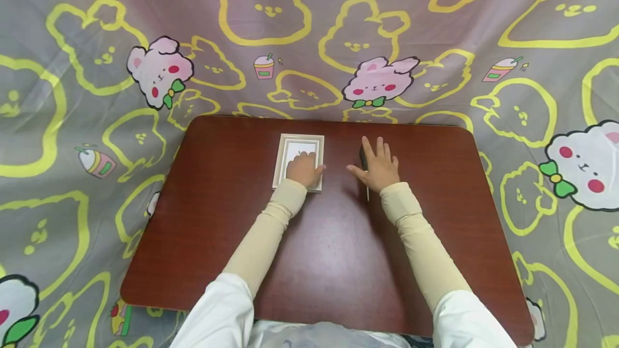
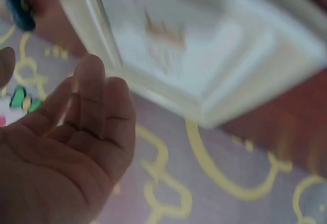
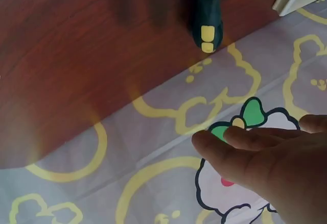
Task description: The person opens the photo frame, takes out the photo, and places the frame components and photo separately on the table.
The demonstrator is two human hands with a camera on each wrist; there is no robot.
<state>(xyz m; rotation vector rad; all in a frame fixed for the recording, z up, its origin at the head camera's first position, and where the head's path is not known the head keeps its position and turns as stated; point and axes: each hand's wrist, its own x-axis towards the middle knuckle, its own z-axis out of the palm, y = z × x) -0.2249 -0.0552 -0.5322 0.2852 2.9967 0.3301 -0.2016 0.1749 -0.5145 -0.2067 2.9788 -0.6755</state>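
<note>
A cream picture frame (image 1: 280, 154) lies on the reddish-brown table, with a white sheet bearing a small brown drawing inside it. My left hand (image 1: 303, 169) is over the lower part of this frame, its fingers slightly bent; the left wrist view shows the hand (image 2: 76, 137) beside the frame's border (image 2: 153, 94), gripping nothing. To the right lies a screwdriver (image 3: 207, 17) with a dark green and yellow handle and a metal shaft. Above it is my right hand (image 1: 379, 168), fingers spread, partly covering the screwdriver in the head view. In the right wrist view that hand (image 3: 271, 157) holds nothing.
The table (image 1: 217, 187) has rounded corners and a glossy top. A grey curtain (image 1: 300, 58) with yellow outlines and cartoon rabbits hangs behind the far edge and along both sides.
</note>
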